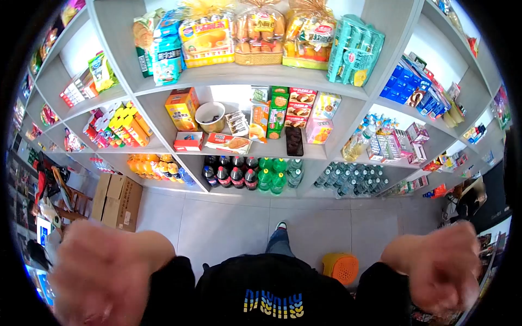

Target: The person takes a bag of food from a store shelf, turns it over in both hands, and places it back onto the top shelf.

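My left hand (pixel 103 271) is raised close to the camera at the lower left, blurred, its fingers curled into a fist. At the lower right, my right hand (pixel 443 269) is held up the same way, also blurred and closed. Nothing shows in either hand, and neither touches the shelves. Between them is the black top (pixel 239 288) I wear, with blue, yellow and white lettering. A cardboard box (pixel 117 201) stands on the floor beyond my left hand. A yellow-orange round-fronted stool or speaker-like object (pixel 341 268) sits on the floor left of my right hand.
Grey shelves (pixel 239 81) curve ahead, holding packaged bread (pixel 261 32), snack boxes (pixel 300 103), a white tub (pixel 211 115) and a dark phone (pixel 294 141). Cola bottles (pixel 236 176), green bottles (pixel 272 176) and water bottles (pixel 350 179) line the bottom. A wooden chair (pixel 76 204) stands left.
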The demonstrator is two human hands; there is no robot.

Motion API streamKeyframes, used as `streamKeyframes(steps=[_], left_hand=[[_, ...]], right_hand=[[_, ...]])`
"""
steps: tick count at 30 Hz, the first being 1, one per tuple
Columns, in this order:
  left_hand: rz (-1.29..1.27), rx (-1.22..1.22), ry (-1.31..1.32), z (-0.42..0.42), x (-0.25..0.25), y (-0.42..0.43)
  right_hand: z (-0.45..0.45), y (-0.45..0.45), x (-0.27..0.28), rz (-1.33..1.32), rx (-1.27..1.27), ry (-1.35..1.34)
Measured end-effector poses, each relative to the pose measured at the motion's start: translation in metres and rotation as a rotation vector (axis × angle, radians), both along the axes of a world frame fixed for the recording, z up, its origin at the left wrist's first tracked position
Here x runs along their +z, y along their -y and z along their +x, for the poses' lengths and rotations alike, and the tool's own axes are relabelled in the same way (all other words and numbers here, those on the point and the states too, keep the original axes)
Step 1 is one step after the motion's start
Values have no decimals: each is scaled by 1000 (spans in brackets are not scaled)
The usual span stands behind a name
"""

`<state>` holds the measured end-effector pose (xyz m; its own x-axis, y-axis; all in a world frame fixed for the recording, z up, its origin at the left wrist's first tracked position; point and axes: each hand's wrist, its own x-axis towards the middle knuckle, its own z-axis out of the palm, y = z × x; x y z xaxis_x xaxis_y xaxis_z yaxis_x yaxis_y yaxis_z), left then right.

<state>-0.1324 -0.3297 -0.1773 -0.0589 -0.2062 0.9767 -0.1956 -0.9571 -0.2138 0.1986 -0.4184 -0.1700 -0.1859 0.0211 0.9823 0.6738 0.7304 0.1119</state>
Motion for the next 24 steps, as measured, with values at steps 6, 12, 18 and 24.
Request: streamKeyframes(steps=[6, 12, 18, 24], left_hand=[[-1415, 364, -1034, 7, -174, -25], [-1975, 458, -1473, -91, -405, 76], [-2210, 452, -1623, -88, -378, 116], [-2127, 317, -1611, -80, -355, 107]], right_hand=[[-22, -43, -144, -1216, -78, 11], [-40, -2, -359, -1973, -78, 257], [-71, 60, -458, -2314, 59, 154], [-73, 54, -442, -2451, 166, 294]])
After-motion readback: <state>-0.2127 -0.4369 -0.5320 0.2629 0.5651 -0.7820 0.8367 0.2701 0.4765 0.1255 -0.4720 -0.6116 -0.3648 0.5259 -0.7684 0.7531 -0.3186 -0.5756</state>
